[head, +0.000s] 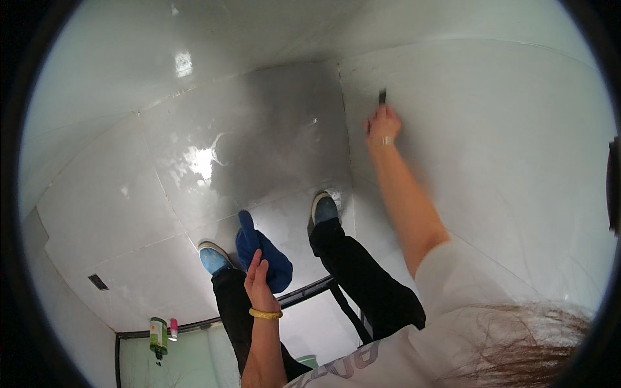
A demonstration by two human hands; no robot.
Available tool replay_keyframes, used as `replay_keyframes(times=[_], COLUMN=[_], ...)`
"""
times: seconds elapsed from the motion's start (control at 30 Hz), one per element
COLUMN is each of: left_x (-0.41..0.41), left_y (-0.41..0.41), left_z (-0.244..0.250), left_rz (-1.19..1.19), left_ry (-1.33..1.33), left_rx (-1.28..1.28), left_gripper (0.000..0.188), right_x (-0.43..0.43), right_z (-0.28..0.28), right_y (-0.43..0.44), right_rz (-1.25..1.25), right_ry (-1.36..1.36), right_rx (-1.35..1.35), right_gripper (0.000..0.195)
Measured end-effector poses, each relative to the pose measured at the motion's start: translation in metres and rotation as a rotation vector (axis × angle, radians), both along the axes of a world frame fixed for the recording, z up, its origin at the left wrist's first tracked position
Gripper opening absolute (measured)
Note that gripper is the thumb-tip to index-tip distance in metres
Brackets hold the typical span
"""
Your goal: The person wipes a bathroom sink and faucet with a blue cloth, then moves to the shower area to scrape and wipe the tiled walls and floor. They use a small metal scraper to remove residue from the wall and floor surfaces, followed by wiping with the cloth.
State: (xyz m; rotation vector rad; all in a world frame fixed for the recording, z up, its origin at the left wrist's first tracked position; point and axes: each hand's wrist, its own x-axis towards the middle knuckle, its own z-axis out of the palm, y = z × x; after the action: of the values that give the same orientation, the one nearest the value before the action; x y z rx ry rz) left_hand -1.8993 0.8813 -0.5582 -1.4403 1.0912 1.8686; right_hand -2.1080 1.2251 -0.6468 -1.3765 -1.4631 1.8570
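My right hand (383,124) is shut on a small dark brush (383,96), its tip against or close to the pale tiled wall (465,126) on the right. The motion blurs it slightly, and its handle is mostly hidden in the fist. Lower down, my left hand (260,281), with a yellow bangle at the wrist, holds a folded blue cloth (271,259) above the floor between my feet. Part of the cloth is hidden behind the fingers.
Wet, shiny grey floor tiles (281,140) lie ahead of my blue shoes. A small floor drain (98,282) is at the left. A green pump bottle (158,336) and a pink-capped bottle (173,329) are by the dark door track (305,292) behind me.
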Motion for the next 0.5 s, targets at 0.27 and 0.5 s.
replay_keyframes(times=[0.27, 0.5], left_x=[0.007, 0.004], left_y=[0.000, -0.005], left_z=[-0.008, 0.004], left_rz=[0.010, 0.064], left_ry=[0.014, 0.052], left_rx=[0.016, -0.007], left_gripper=[0.038, 0.038], right_x=[-0.030, 0.066], right_z=[0.026, 0.043], right_y=[-0.004, -0.016], right_rz=[-0.049, 0.004], right_ry=[-0.193, -0.232], right_rx=[0.138, 0.033], right_gripper=[0.006, 0.014])
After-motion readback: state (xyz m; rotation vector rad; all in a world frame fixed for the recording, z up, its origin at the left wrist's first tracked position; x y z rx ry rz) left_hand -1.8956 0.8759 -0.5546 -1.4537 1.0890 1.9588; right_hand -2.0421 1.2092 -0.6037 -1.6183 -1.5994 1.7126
